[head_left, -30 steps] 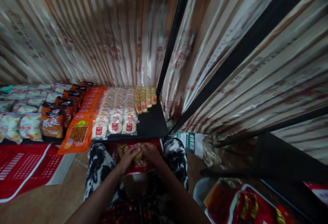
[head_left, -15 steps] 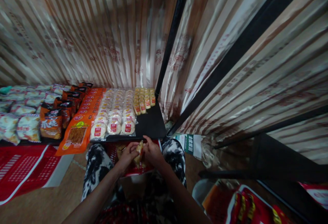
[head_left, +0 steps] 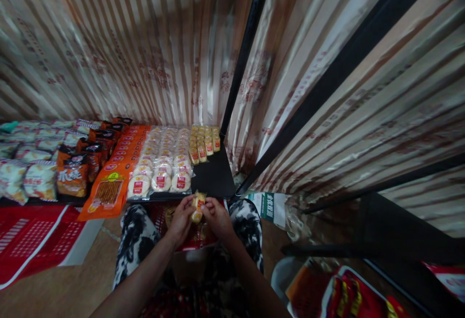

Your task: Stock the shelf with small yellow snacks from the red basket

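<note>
Head view: left hand (head_left: 182, 218) and right hand (head_left: 218, 218) pinch wrapped snack (head_left: 198, 208) from nine and three o'clock. Likely light, crushable, slightly slippery; best held gently by sides.

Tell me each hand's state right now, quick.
Left hand: closed, fingers pinching the left side of a packet.
Right hand: closed, fingers holding the same packet from the right.

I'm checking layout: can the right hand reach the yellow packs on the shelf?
Probably yes; only black shelf lies before the yellow packs, though the right hand holds a packet.
</note>
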{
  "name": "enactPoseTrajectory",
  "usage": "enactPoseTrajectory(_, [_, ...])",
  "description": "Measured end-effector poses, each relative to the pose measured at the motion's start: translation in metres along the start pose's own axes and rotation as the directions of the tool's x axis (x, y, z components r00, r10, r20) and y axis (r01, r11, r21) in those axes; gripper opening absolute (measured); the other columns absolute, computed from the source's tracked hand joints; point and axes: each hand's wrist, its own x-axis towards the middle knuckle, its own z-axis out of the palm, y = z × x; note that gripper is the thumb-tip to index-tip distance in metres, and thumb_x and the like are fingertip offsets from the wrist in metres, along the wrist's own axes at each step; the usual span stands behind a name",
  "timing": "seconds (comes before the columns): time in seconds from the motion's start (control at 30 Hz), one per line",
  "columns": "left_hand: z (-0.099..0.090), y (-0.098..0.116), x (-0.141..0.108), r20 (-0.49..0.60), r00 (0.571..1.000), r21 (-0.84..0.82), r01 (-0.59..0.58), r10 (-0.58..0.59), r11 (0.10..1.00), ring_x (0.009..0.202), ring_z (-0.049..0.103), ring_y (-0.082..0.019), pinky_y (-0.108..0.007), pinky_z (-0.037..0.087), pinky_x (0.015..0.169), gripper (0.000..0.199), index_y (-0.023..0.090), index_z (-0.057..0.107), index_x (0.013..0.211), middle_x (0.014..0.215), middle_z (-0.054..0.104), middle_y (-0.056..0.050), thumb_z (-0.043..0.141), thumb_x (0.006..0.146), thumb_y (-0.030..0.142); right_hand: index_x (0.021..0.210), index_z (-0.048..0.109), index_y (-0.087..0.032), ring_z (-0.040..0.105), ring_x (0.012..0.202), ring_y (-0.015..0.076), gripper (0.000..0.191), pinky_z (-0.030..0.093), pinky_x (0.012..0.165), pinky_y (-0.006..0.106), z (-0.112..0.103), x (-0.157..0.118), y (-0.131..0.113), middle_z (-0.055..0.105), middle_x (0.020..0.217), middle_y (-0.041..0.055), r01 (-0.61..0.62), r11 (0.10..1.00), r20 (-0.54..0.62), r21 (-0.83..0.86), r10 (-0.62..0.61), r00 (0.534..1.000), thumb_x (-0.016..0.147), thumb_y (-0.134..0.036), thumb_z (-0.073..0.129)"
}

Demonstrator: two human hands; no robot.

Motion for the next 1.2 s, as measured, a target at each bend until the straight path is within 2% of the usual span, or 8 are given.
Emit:
enactPoseTrajectory(0.13, [0.002, -0.002, 0.003, -0.031, 0.999, -0.008, -0.02, 0.02, 1.0, 0.073, 0.063, -0.016, -0.027, 0.047, 0.07, 0.045, 0.017, 0.058, 0.094, 0.087, 0.067, -0.004, 0.071, 0.051, 0.022, 0.122, 0.05, -0.018, 0.061, 0.07, 0.0134, 0.046, 0.05, 0.072, 0.027, -0.001, -0.001, 0.001, 0.063, 0.096, 0.0045, 0.03, 0.998, -0.103, -0.061, -0.036, 0.994, 0.078, -0.03, 0.055])
enactPoseTrajectory(0.27, [-0.001, 0.0, 0.004, -0.063, 0.998, 0.075, -0.019, 0.023, 0.997, 0.066, 0.06, -0.015, -0.027, 0.046, 0.064, 0.038, 0.016, 0.056, 0.086, 0.074, 0.065, -0.001, 0.071, 0.054, 0.03, 0.124, 0.053, -0.021, 0.056, 0.1, 0.0201, 0.047, 0.044, 0.092, 0.035, -0.009, -0.001, 0.002, 0.058, 0.113, 0.0079, 0.208, 0.946, -0.119, -0.248, -0.243, 0.963, 0.077, -0.027, 0.058])
enactPoseTrajectory(0.4, [-0.001, 0.007, 0.004, -0.066, 0.998, 0.249, -0.004, 0.021, 0.969, 0.058, 0.055, -0.013, -0.025, 0.043, 0.057, 0.029, 0.017, 0.057, 0.077, 0.065, 0.06, 0.002, 0.066, 0.057, 0.035, 0.122, 0.057, -0.026, 0.043, 0.118, 0.0232, 0.043, 0.037, 0.1, 0.039, -0.019, -0.001, -0.001, 0.051, 0.13, 0.0058, 0.366, 0.861, 0.004, -0.354, -0.39, 0.921, 0.079, -0.026, 0.059])
enactPoseTrajectory(0.53, [-0.001, 0.01, 0.01, -0.037, 0.996, 0.422, -0.053, 0.076, 0.905, 0.063, 0.054, -0.015, -0.026, 0.042, 0.061, 0.022, 0.017, 0.057, 0.072, 0.067, 0.06, 0.001, 0.061, 0.058, 0.033, 0.122, 0.057, -0.025, 0.046, 0.112, 0.0222, 0.041, 0.041, 0.096, 0.035, -0.025, -0.001, -0.009, 0.06, 0.121, 0.0039, 0.47, 0.81, 0.213, -0.35, -0.42, 0.882, 0.081, -0.026, 0.058])
enactPoseTrajectory(0.63, [-0.002, 0.01, 0.017, -0.066, 0.991, 0.506, -0.068, 0.117, 0.86, 0.066, 0.055, -0.017, -0.028, 0.042, 0.066, 0.022, 0.018, 0.055, 0.073, 0.067, 0.059, 0.001, 0.061, 0.057, 0.033, 0.12, 0.058, -0.021, 0.051, 0.103, 0.0219, 0.039, 0.043, 0.092, 0.033, -0.026, -0.001, -0.014, 0.063, 0.113, 0.0059, 0.486, 0.794, 0.253, -0.365, -0.418, 0.873, 0.081, -0.027, 0.058])
enactPoseTrajectory(0.83, [0.013, 0.021, 0.028, -0.021, 0.988, 0.529, -0.119, 0.153, 0.841, 0.07, 0.057, -0.017, -0.027, 0.043, 0.064, 0.033, 0.018, 0.057, 0.088, 0.077, 0.061, -0.002, 0.062, 0.059, 0.033, 0.114, 0.06, -0.017, 0.052, 0.099, 0.0235, 0.036, 0.042, 0.09, 0.035, -0.025, 0.009, -0.012, 0.063, 0.107, 0.0082, 0.368, 0.834, 0.083, -0.411, -0.367, 0.926, 0.081, -0.028, 0.058])
enactPoseTrajectory(0.97, [0.027, 0.025, 0.04, 0.028, 0.988, 0.432, -0.151, 0.154, 0.889, 0.06, 0.056, -0.014, -0.025, 0.045, 0.058, 0.045, 0.017, 0.051, 0.101, 0.067, 0.058, 0.003, 0.063, 0.061, 0.033, 0.113, 0.059, -0.015, 0.053, 0.097, 0.024, 0.035, 0.043, 0.089, 0.036, -0.022, 0.025, -0.009, 0.062, 0.106, 0.0104, 0.241, 0.89, -0.087, -0.387, -0.295, 0.952, 0.082, -0.03, 0.055])
enactPoseTrajectory(1.2, [0.037, 0.021, 0.071, 0.033, 0.984, 0.407, -0.175, 0.177, 0.897, 0.072, 0.062, -0.016, -0.028, 0.049, 0.07, 0.034, 0.017, 0.055, 0.097, 0.082, 0.065, -0.003, 0.062, 0.063, 0.016, 0.12, 0.054, -0.016, 0.054, 0.098, 0.0248, 0.039, 0.045, 0.087, 0.038, -0.01, 0.059, 0.003, 0.059, 0.106, 0.0123, 0.19, 0.936, -0.275, -0.296, -0.273, 0.922, 0.083, -0.027, 0.048])
